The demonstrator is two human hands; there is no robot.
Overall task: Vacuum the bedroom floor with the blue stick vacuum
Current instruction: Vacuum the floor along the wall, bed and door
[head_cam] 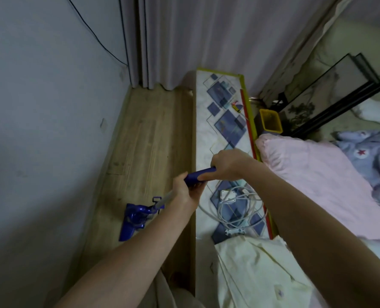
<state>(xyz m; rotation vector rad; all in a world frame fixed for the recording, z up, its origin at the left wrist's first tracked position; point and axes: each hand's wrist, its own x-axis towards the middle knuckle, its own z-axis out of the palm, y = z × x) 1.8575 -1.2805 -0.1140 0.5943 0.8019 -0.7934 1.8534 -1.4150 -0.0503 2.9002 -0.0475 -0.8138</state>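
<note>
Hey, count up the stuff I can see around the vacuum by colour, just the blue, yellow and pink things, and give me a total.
Blue: 2, the stick vacuum and the star-print quilt
Yellow: 2, the small bin and the little yellow item on the patterned ledge
Pink: 1, the blanket
Total: 5

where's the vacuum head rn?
In the head view, lower left: the blue vacuum head sits on the wooden floor strip between the wall and the patterned ledge, just left of the left hand.
</note>
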